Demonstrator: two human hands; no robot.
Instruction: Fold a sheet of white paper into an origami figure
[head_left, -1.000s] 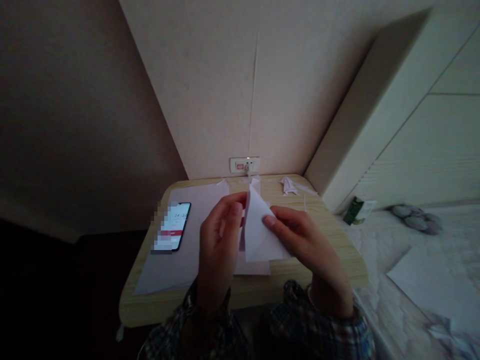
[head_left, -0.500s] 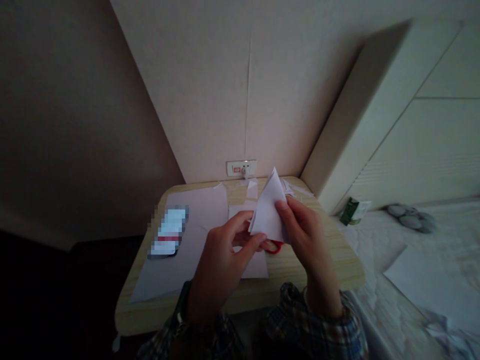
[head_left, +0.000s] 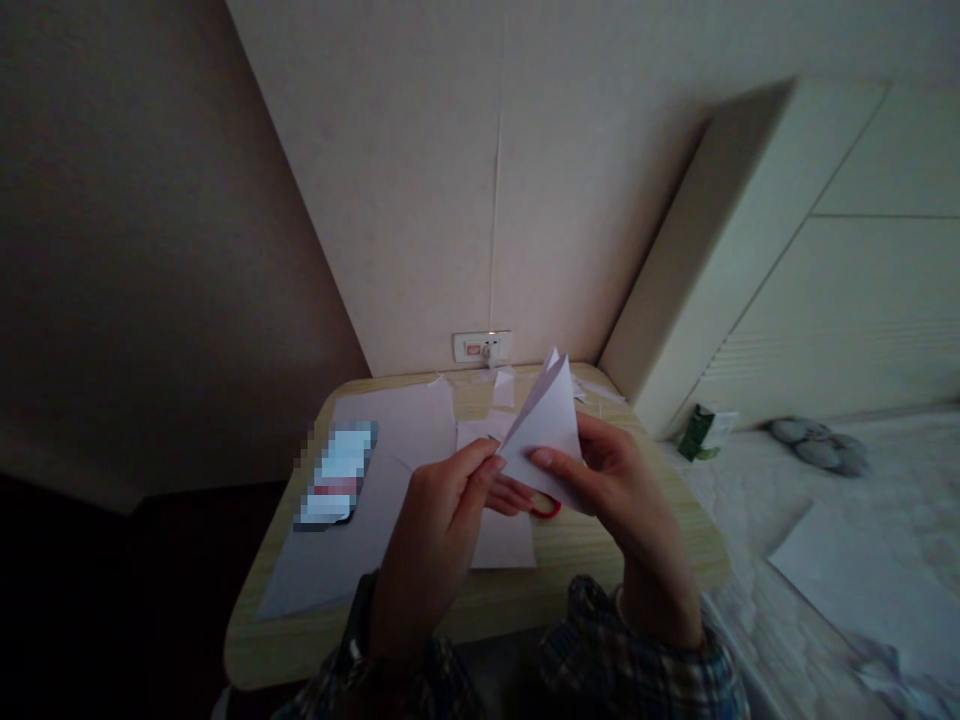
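A folded piece of white paper [head_left: 546, 432], roughly triangular with two points at its top, is held above the small wooden table. My left hand [head_left: 446, 515] pinches its left corner between thumb and index finger, the other fingers lying beneath. My right hand [head_left: 611, 480] grips the right side, with the thumb across the front and the fingers behind. Below the hands, a red scissors handle [head_left: 546, 508] shows in part; the rest is covered. Under my left hand lies a smaller white sheet [head_left: 504, 545].
On the table's [head_left: 645, 560] left lie a large white sheet [head_left: 337, 570] and a blurred phone [head_left: 337, 475]. Paper scraps [head_left: 504, 385] lie near the wall socket [head_left: 481, 347]. To the right, a bed carries a green box [head_left: 699, 432], a grey object [head_left: 817, 447] and more paper [head_left: 862, 580].
The folded paper has turned and its layers have spread apart at the top. My left fingers have moved to pinch its left corner, and my right thumb has slid lower across the front.
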